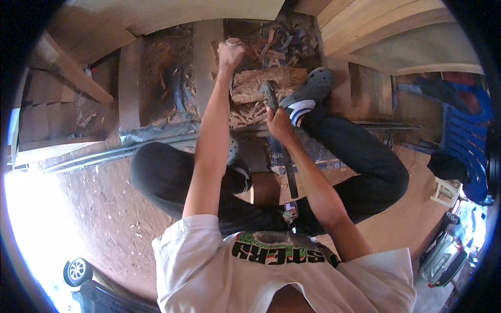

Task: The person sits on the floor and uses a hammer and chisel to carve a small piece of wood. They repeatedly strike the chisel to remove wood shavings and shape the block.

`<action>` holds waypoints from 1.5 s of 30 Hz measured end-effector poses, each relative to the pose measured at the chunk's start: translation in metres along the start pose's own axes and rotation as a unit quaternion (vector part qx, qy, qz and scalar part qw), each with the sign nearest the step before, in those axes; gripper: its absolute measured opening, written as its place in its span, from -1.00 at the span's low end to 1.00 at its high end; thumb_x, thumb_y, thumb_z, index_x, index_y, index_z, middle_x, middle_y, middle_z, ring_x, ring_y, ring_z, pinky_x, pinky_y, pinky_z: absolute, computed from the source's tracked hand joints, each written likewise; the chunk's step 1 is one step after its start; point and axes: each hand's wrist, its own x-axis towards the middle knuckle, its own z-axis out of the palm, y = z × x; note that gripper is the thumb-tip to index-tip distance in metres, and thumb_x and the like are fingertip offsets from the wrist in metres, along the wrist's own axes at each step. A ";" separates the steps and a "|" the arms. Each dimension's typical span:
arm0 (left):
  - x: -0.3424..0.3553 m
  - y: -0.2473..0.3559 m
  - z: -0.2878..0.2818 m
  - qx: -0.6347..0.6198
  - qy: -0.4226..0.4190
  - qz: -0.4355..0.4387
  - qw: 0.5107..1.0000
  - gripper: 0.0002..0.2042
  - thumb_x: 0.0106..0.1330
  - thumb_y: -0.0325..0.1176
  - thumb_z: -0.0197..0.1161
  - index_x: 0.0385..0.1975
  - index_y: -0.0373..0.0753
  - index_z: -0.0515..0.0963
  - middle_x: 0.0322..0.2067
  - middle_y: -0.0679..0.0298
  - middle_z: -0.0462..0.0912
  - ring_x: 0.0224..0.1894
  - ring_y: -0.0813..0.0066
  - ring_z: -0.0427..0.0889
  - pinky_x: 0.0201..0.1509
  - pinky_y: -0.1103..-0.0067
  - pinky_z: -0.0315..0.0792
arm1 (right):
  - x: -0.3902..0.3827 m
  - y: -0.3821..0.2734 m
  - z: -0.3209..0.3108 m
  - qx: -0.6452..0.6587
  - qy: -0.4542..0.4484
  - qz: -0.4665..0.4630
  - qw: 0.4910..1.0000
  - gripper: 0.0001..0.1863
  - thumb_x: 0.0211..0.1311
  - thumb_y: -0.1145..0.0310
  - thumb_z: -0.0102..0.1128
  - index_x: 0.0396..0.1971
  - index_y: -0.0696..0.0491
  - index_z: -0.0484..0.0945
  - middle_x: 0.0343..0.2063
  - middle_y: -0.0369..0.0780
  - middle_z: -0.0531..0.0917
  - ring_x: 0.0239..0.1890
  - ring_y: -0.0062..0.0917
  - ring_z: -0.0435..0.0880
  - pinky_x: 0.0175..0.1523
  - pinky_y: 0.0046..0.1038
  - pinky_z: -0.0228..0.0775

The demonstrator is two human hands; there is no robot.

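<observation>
My left hand (pixel 229 52) reaches far forward at the top middle, closed around a small object whose kind I cannot make out. My right hand (pixel 277 122) grips a dark hammer-like tool (pixel 269 91), its head pointing forward beside my grey clog (pixel 318 86). A long dark strip below that hand may be its handle or a separate bar; I cannot tell. Between my hands lies a rough, crumbly piece of wood (pixel 248 86) among splinters and debris (pixel 276 44).
Pale wooden framework (pixel 381 28) surrounds the work spot, with pipes (pixel 104 156) along the edge. At right are a blue plastic chair (pixel 464 141), a small stool (pixel 443 190) and a parked car (pixel 443 255). A dark vehicle (pixel 104 297) stands at lower left.
</observation>
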 end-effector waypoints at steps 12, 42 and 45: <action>0.029 -0.021 0.011 -0.133 -0.025 -0.093 0.986 -0.80 0.10 -0.35 0.31 -0.64 -0.33 0.53 -0.68 0.25 0.53 -0.66 0.51 0.49 -0.60 0.49 0.34 | -0.004 0.002 -0.002 0.077 -0.026 0.032 0.996 -0.48 0.37 0.04 0.01 -0.38 0.32 0.42 -0.65 0.06 0.53 -0.49 0.05 0.58 -0.42 -0.06 0.37; -0.068 -0.003 -0.011 -0.354 0.060 0.066 0.931 -0.76 0.10 -0.47 0.32 -0.65 -0.22 0.35 -0.70 0.44 0.36 -0.69 0.69 0.31 -0.62 0.64 0.21 | -0.004 0.052 0.009 0.095 -0.167 0.200 0.961 -0.13 0.24 -0.26 -0.07 -0.02 0.43 0.43 -0.06 0.28 0.52 0.05 0.09 0.51 0.13 -0.10 0.34; -0.069 -0.009 -0.012 -0.315 0.045 0.044 0.947 -0.59 0.12 -0.44 0.36 -0.23 -0.21 0.20 -0.45 0.30 0.42 -0.51 0.59 0.43 -0.51 0.60 0.35 | -0.005 0.048 0.008 0.091 -0.170 0.189 0.963 -0.16 0.23 -0.24 -0.04 -0.06 0.41 0.46 -0.09 0.27 0.54 0.01 0.10 0.53 0.12 -0.10 0.35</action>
